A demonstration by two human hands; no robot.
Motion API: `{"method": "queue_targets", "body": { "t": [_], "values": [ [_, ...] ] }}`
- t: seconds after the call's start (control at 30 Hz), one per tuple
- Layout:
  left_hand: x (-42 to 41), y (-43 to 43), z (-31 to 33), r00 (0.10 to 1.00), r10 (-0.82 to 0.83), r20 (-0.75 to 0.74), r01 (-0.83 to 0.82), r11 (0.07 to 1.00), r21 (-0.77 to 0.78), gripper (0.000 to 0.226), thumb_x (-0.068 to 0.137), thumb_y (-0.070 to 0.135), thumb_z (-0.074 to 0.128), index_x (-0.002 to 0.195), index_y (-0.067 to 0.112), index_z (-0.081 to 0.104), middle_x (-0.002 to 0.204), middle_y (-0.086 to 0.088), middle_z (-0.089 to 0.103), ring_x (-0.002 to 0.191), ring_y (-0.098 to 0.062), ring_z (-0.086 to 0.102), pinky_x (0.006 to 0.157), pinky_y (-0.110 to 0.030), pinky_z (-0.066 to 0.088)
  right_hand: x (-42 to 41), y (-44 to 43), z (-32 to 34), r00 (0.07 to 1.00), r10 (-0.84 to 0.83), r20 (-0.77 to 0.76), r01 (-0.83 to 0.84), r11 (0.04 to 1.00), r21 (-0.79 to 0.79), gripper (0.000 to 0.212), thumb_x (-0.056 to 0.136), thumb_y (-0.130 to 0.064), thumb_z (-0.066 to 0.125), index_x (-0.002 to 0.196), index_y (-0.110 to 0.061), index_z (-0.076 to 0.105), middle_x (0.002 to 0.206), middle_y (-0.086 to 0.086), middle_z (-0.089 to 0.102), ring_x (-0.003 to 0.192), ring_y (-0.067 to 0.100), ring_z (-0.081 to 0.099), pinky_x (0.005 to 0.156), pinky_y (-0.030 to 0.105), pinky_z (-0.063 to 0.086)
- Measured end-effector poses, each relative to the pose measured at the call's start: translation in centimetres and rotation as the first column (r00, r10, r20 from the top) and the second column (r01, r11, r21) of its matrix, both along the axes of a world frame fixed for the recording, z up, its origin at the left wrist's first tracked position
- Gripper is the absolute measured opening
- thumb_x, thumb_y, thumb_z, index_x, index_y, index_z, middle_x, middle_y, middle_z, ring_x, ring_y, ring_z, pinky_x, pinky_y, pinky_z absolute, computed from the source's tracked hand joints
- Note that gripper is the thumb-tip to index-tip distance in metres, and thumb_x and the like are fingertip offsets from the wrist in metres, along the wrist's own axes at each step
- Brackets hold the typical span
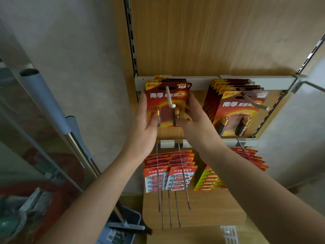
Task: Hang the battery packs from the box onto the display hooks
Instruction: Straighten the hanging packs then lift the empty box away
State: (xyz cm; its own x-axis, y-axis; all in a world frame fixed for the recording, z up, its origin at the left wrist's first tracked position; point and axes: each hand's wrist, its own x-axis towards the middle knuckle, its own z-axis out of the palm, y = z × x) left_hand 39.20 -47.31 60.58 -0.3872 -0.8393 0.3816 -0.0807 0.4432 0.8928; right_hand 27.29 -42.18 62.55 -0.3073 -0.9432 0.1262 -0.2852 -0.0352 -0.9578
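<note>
Bare wood panel (211, 41) open at 12 o'clock, neighbouring pack stack (235, 110) crowding 3 o'clock, long wire hooks (177, 210) jutting at 6 o'clock, grey pole (47, 101) at 9 o'clock

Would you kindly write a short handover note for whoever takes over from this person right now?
Left hand and right hand each grip a side edge of the front battery pack. Its hang hole is already over the white hook, with more packs behind it. The stack on the neighbouring hook is hung. Left: push this pack back, release, fetch any remaining packs; the box is out of view.
</note>
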Motion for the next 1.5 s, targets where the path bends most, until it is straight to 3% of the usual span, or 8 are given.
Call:
{"method": "queue_targets", "body": {
  "t": [0.13,0.5,0.73,0.93,1.03,1.23,1.4,1.5],
  "values": [
    [-0.1,-0.4,0.4,0.999,-0.007,-0.038,0.007,1.0,0.007,0.058,0.097,0.003,0.037,0.147,0.021,0.016,0.145,0.003,0.037,0.133,-0.004,0.036,0.093,-0.001,0.036,0.0,-0.3,0.7,1.0,-0.017,0.02,0.017,1.0,-0.005,0.068,0.09,-0.002,0.045,0.144,-0.035,0.021,0.123,-0.012,0.053,0.095,0.005,0.053,0.072,0.018,0.043],
    [-0.3,-0.4,0.8,1.0,0.004,-0.026,-0.003,0.999,0.04,0.06,0.095,0.002,0.04,0.147,0.024,0.017,0.146,0.004,0.037,0.135,-0.006,0.034,0.094,-0.002,0.036,0.8,-0.7,1.0,1.0,-0.004,0.004,0.004,1.0,0.004,0.066,0.087,-0.004,0.05,0.141,-0.035,0.026,0.126,-0.005,0.056,0.119,0.016,0.05,0.102,0.043,0.044],
    [0.9,4.0,-0.9,0.961,0.271,-0.059,-0.274,0.961,-0.032,0.045,0.089,-0.007,0.042,0.129,0.014,0.044,0.125,0.009,0.051,0.113,0.005,0.048,0.093,-0.001,0.037,-2.4,5.1,0.6,0.99,0.081,-0.117,-0.072,0.994,0.082,0.065,0.092,0.0,0.043,0.143,-0.035,0.022,0.149,-0.012,0.031,0.138,0.011,0.028,0.099,0.021,0.03],
    [-2.0,7.9,-2.6,0.971,0.239,0.001,-0.235,0.955,-0.18,0.031,0.086,0.001,0.038,0.106,0.015,0.057,0.106,0.01,0.06,0.106,0.001,0.056,0.094,-0.011,0.042,-7.8,12.2,-0.8,0.961,0.001,-0.278,0.021,0.997,0.074,0.027,0.092,-0.007,0.047,0.098,-0.033,0.054,0.102,-0.012,0.061,0.099,0.005,0.057,0.081,0.028,0.051],
    [-4.7,8.6,-1.8,0.984,0.179,0.008,-0.175,0.968,-0.182,0.034,0.089,0.01,0.037,0.119,0.014,0.053,0.12,0.004,0.059,0.115,0.0,0.052,0.099,-0.012,0.04,-10.9,12.6,-1.0,0.962,-0.197,-0.191,0.199,0.98,-0.009,0.021,0.095,-0.012,0.042,0.094,-0.03,0.053,0.098,-0.01,0.059,0.093,0.01,0.057,0.073,0.026,0.048],
    [-9.9,7.7,1.3,0.995,0.086,-0.059,-0.073,0.978,0.198,0.048,0.098,0.039,0.024,0.145,0.028,0.02,0.152,0.013,0.023,0.135,0.006,0.022,0.105,-0.003,0.019,-12.6,7.3,0.1,0.974,-0.088,0.21,0.074,0.995,0.071,0.062,0.09,-0.063,0.021,0.144,-0.033,0.026,0.149,-0.008,0.034,0.137,0.013,0.032,0.116,0.043,0.02],
    [-12.3,7.6,3.1,0.975,0.057,-0.215,0.038,0.91,0.412,0.047,0.099,0.042,0.011,0.136,0.028,0.036,0.098,0.027,0.05,0.101,0.01,0.044,0.092,-0.01,0.031,-12.0,4.9,0.8,0.944,0.067,0.324,-0.076,0.997,0.016,0.059,0.091,-0.062,0.006,0.122,-0.036,0.049,0.121,-0.002,0.063,0.112,0.01,0.058,0.101,0.032,0.038],
    [-13.0,7.5,3.0,0.973,0.06,-0.224,0.036,0.914,0.404,0.037,0.098,0.044,0.009,0.107,0.042,0.045,0.095,0.024,0.051,0.104,0.003,0.047,0.1,-0.024,0.029,-12.2,4.8,1.0,0.933,0.089,0.35,-0.102,0.995,0.018,0.06,0.091,-0.062,0.005,0.124,-0.036,0.047,0.12,0.0,0.063,0.109,0.01,0.059,0.092,0.027,0.04]
  ]
}}
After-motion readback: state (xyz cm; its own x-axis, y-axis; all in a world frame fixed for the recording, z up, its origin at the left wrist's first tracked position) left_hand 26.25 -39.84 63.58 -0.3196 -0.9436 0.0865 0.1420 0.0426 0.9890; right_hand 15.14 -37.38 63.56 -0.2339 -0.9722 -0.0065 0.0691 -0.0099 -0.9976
